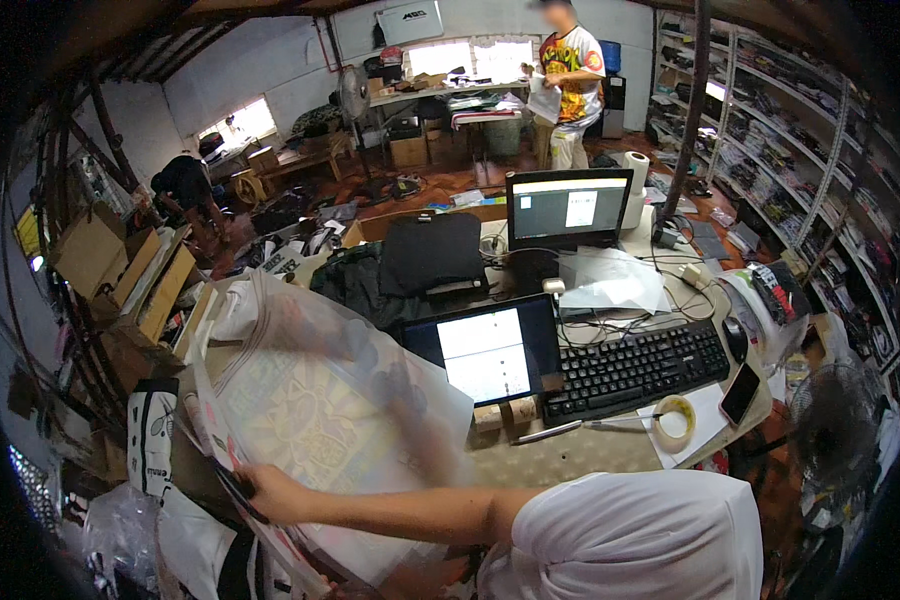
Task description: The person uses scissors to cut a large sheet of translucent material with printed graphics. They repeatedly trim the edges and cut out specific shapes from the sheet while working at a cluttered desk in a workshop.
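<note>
so there's this big see-through sheet (305, 410) with a faint yellow cat print, held up over the left side of the desk (530, 460). right hand (272, 494) reaches across and looks closed on its left edge. can't tell what the left hand is doing, there's just a blurry arm-like shape through the plastic. just right of it a small screen (485, 355), then a black keyboard (640, 372), with tape (673, 441) and a phone (739, 393) nearby. monitor (568, 208) sits behind, someone (572, 75) stands way back
</note>
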The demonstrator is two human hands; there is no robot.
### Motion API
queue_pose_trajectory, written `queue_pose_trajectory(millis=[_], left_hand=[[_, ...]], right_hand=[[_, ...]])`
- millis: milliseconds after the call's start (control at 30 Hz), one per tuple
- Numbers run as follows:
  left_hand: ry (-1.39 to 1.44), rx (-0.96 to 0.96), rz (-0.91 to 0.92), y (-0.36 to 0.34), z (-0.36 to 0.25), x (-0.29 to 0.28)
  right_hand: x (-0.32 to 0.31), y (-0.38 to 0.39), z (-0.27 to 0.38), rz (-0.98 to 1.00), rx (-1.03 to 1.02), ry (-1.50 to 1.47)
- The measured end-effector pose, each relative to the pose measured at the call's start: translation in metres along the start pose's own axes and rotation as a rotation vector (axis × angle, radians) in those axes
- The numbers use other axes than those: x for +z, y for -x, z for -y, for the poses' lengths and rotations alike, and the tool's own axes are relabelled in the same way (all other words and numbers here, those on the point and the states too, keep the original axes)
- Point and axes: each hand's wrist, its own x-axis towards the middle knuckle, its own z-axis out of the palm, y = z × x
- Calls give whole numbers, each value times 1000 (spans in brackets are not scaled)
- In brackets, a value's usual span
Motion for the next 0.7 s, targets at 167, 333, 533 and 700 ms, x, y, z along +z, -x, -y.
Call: queue_pose_trajectory(millis=[167, 333, 533, 700], left_hand=[[494, 162, 190, -8, -20, -2], [487, 105, 213, 3, -36, -28], [-34, 224, -144, -10, -9, -56], [398, 107, 53, -20, 3, -22]], right_hand=[[-72, -21, 63, -50, 109, -73], [-190, 9, 83, -348, 130, -151], [-255, 41, 44, -288, 215, 523], [-257, 58, 49, -302, 252, 743]])
